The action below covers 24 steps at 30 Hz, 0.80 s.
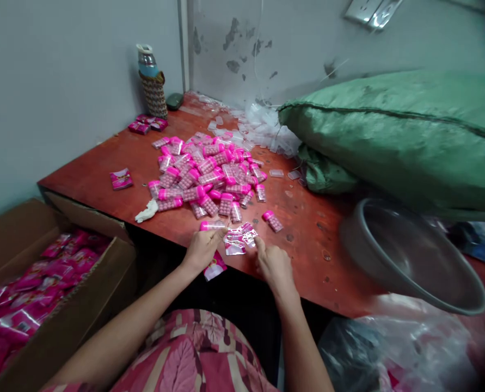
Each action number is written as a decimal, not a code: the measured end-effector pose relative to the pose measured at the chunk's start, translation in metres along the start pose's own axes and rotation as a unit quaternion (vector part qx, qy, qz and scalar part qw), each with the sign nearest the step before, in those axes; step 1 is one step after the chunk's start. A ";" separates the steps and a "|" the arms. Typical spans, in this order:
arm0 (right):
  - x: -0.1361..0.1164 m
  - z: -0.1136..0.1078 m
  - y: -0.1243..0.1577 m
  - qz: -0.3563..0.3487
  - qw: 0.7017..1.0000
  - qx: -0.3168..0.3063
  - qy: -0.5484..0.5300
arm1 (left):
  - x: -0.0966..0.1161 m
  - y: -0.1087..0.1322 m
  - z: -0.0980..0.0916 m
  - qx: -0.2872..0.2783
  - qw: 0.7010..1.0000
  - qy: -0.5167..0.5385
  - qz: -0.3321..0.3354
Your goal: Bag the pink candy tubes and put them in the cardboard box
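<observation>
My left hand (pixel 203 249) pinches a glossy, crinkled, pink rectangular packet (pixel 235 242); my loosely curled right hand (pixel 275 265) meets its three-o'clock edge, grip unclear

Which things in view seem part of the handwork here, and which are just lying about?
Likely part of the work:
shiny pink packet between left hand and right hand
piled pink-capped containers
pink packets in the cardboard box

Apparently just lying about:
bottle in a patterned sleeve
grey basin
green sack
</observation>
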State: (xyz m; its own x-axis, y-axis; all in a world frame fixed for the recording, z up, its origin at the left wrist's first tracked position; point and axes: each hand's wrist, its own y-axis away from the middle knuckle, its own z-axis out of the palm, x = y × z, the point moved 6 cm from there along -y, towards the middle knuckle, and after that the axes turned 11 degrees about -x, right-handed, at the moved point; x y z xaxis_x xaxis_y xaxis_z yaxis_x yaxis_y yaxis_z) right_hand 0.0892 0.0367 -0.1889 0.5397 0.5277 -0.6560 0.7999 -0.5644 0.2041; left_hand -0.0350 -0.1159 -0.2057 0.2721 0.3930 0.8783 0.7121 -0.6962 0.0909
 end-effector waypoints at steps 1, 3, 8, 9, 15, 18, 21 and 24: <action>-0.004 0.000 0.004 0.003 1.000 0.000 -0.015 | 0.000 0.001 -0.001 0.004 1.000 -0.011 0.003; -0.016 0.008 0.010 -0.012 0.996 -0.032 -0.085 | 0.000 0.003 -0.002 0.014 1.000 -0.019 0.003; -0.041 0.066 0.023 -0.042 0.914 -0.209 -0.346 | 0.008 0.009 0.002 0.018 0.999 0.045 0.013; -0.041 0.074 0.024 -0.037 0.903 -0.218 -0.367 | 0.010 0.011 0.002 0.015 0.998 0.054 0.017; -0.037 0.079 0.019 -0.068 0.927 -0.194 -0.313 | -0.005 0.026 -0.048 0.103 0.990 -0.080 0.060; -0.037 0.078 0.005 -0.081 0.942 -0.174 -0.276 | -0.032 0.030 -0.097 0.218 0.943 -0.243 0.053; -0.032 0.074 -0.014 -0.068 0.963 -0.123 -0.230 | -0.069 0.023 -0.130 0.243 0.894 -0.374 -0.037; -0.023 0.067 -0.025 -0.066 0.975 -0.076 -0.197 | -0.093 0.013 -0.138 0.203 0.887 -0.411 -0.054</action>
State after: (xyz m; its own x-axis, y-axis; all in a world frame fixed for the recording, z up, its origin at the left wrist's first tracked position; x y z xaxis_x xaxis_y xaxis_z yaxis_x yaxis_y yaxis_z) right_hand 0.0386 -0.0038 -0.2275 0.3104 0.2881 -0.9059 0.9017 -0.3911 0.1846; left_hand -0.1403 -0.2440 -0.2216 0.4487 0.8659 0.2210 0.8921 -0.4193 -0.1684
